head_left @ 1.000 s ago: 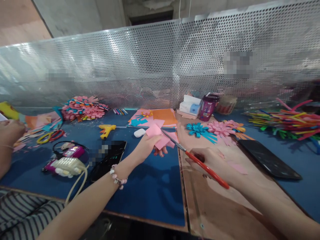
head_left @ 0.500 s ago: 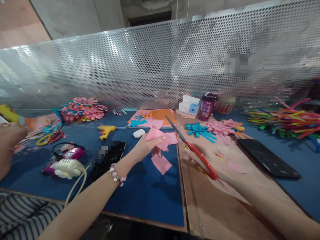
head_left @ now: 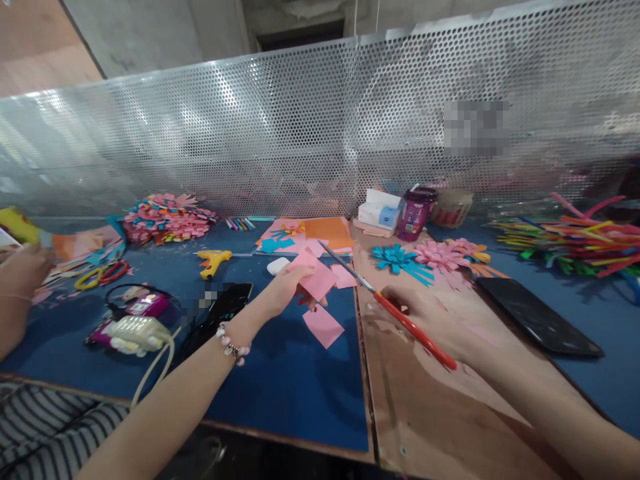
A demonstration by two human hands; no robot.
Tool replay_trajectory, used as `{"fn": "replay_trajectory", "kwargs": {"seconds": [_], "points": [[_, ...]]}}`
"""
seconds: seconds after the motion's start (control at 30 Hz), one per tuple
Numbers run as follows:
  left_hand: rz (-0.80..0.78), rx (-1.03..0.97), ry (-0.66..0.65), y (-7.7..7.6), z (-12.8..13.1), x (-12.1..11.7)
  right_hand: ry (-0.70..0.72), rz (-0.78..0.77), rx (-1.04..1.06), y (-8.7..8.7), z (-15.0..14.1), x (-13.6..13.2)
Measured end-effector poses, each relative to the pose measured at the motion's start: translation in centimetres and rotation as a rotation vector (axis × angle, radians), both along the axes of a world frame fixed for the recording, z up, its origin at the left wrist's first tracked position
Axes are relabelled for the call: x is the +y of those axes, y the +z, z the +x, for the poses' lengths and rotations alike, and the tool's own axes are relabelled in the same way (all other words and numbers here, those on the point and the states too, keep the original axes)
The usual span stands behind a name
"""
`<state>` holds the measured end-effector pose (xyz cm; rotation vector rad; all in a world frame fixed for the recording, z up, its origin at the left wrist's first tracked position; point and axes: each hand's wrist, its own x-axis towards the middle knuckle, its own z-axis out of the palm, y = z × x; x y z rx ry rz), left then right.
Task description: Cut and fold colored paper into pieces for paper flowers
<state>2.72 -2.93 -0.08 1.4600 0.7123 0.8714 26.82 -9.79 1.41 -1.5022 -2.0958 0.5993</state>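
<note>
Between the thumb and fingers of my left hand [head_left: 289, 288] is a piece of pink paper [head_left: 318, 275], raised above the blue tabletop. My right hand [head_left: 425, 313] is closed on a pair of scissors [head_left: 400, 317] with red handles; the blades point up and left, their tip close to the paper's upper right side. Whether the blades are apart is hard to see. A loose pink paper square [head_left: 324, 327] lies on the table just below my left hand. Another pink piece [head_left: 343, 276] lies behind the blades.
Orange and pink sheets [head_left: 330, 232] lie ahead. A yellow glue gun [head_left: 212, 263] and a phone [head_left: 227, 310] are left, beside a purple device [head_left: 145, 305]. Paper flowers [head_left: 395, 259], a purple cup [head_left: 416, 213] and another phone [head_left: 537, 315] are right. A co-worker's hand [head_left: 23, 273] is far left.
The paper in my left hand has turned and now faces me more. My right hand has rolled over, so the scissors show edge-on, with their tip shifted slightly left and down.
</note>
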Motion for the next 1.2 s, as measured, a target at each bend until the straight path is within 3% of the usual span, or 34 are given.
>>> {"fn": "replay_trajectory", "kwargs": {"seconds": [0.17, 0.53, 0.97, 1.2], "points": [[-0.024, 0.027, -0.076, -0.1, 0.0, -0.2, 0.058, -0.014, -0.060, 1.4, -0.5, -0.9], [-0.049, -0.006, -0.164, 0.2, 0.4, -0.9, 0.125, -0.014, -0.063, -0.9, -0.2, -0.5], [-0.068, -0.020, -0.168, 0.0, 0.7, -1.3, 0.127, 0.041, -0.081, 0.0, -0.9, -1.1], [-0.078, -0.020, -0.178, 0.1, 0.8, -1.4, 0.107, 0.018, -0.096, -0.4, -0.9, -1.0]]}}
